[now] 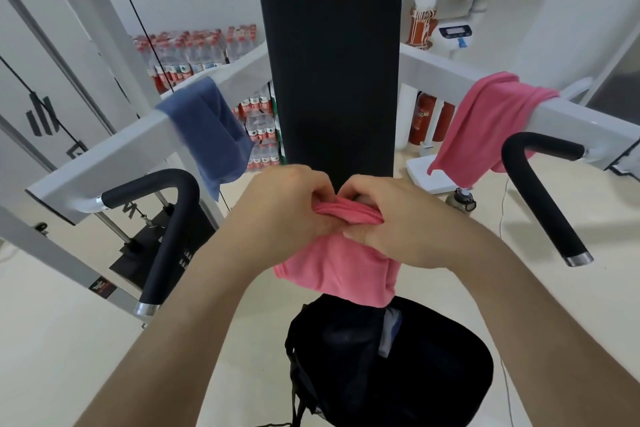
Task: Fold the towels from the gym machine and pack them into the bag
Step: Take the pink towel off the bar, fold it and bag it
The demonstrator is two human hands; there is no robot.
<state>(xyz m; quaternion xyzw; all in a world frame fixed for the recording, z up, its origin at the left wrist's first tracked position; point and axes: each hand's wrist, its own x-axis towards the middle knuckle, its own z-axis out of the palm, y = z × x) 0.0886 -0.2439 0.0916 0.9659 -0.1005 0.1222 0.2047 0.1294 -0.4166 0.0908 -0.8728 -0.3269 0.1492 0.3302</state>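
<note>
A blue towel hangs draped over the left white arm of the gym machine, above a black padded handle. Behind it, shrink-wrapped packs of water bottles with red caps are stacked against the wall, partly hidden by the towel and by the tall black back pad.

In the middle, the left hand grips the top edge of the held pink towel, its fingers curled over the bunched fabric. The towel hangs down in front of the pad, its lower edge just over the bag. The bag is black and sits low on the machine's seat; the two are equally dark, so where one ends and the other begins is hard to tell. A pale grey-blue piece of cloth shows at the bag's mouth. The rest of the inside is too dark to read, and the frame's lower edge cuts the bag off.

The right hand clasps the same top edge, touching the left, with its thumb pressed on the front of the towel.

Further right, a draped pink towel lies over the right white arm. Red fire extinguishers stand behind it, half covered, and a dark flask is on the floor.
</note>
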